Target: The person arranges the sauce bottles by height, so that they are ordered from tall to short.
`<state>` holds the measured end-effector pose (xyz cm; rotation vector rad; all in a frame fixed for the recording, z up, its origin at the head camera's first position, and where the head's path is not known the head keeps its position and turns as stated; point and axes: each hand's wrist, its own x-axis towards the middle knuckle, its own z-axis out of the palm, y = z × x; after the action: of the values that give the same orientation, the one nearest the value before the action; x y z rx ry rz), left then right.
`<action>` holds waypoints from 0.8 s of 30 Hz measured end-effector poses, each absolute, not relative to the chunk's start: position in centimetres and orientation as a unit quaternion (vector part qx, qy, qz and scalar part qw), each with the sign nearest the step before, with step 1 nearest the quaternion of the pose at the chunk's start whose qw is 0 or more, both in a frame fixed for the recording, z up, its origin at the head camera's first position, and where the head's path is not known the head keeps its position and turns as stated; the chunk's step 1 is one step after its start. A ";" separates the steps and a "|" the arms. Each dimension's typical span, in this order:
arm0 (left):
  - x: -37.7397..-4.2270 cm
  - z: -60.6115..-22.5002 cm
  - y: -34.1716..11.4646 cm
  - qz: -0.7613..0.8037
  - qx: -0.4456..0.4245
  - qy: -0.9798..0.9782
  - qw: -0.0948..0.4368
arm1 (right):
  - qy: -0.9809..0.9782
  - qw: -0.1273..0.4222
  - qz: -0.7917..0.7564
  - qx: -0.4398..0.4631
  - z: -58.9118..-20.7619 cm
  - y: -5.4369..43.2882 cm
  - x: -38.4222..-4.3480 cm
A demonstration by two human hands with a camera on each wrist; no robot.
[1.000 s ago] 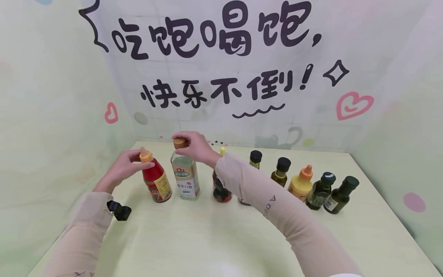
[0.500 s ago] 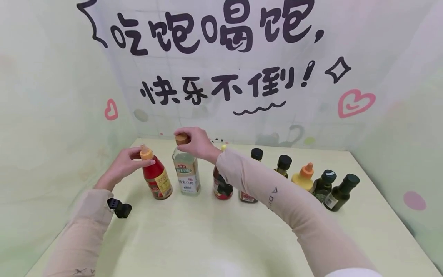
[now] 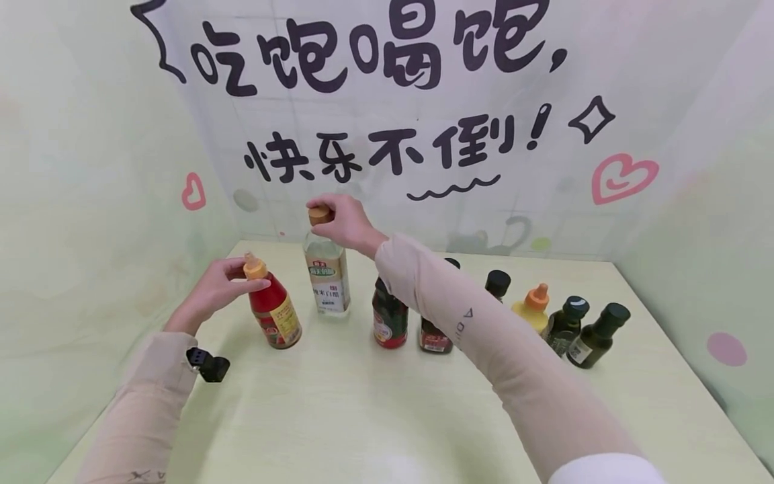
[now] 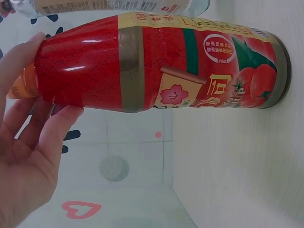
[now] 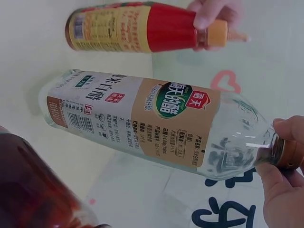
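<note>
My left hand [image 3: 211,294] grips a red tomato ketchup bottle [image 3: 273,310] round its neck, just under the orange squeeze cap [image 3: 255,268]. In the left wrist view the ketchup bottle [image 4: 156,66] stands upright on the table, thumb and fingers on either side of its neck. My right hand [image 3: 346,222] pinches a clear glass bottle of white vinegar [image 3: 328,279] at its brown cap [image 3: 320,215]. The right wrist view shows the vinegar bottle's [image 5: 156,118] label and see-through shoulder. Whether its base touches the table, I cannot tell.
A dark bottle with red contents [image 3: 390,319] stands right of the vinegar. Further right, partly behind my right sleeve [image 3: 471,329], are another sauce bottle [image 3: 435,338], a yellow squeeze bottle [image 3: 532,312] and several dark bottles. A printed backdrop [image 3: 387,215] rises behind the table [image 3: 338,403].
My right hand has moved up and toward the backdrop, taking the vinegar bottle with it. The left hand and ketchup bottle have stayed in place. The head view has shifted slightly.
</note>
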<state>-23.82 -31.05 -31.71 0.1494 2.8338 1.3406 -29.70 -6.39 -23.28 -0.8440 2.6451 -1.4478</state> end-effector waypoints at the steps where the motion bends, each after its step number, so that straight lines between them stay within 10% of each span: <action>1: -23.8 -31.7 -31.1 0.426 0.047 0.903 0.000 | 0.845 0.005 -0.461 -0.270 -23.2 -6.5 -29.9; 24: -23.4 -32.0 -30.8 0.430 0.041 0.902 -0.008 | 0.851 0.001 -0.457 -0.258 -24.9 -8.9 -33.4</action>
<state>-23.44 -30.80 -32.02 0.1288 2.8477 1.3581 -33.41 -8.94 -24.88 -0.8108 2.6712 -1.4353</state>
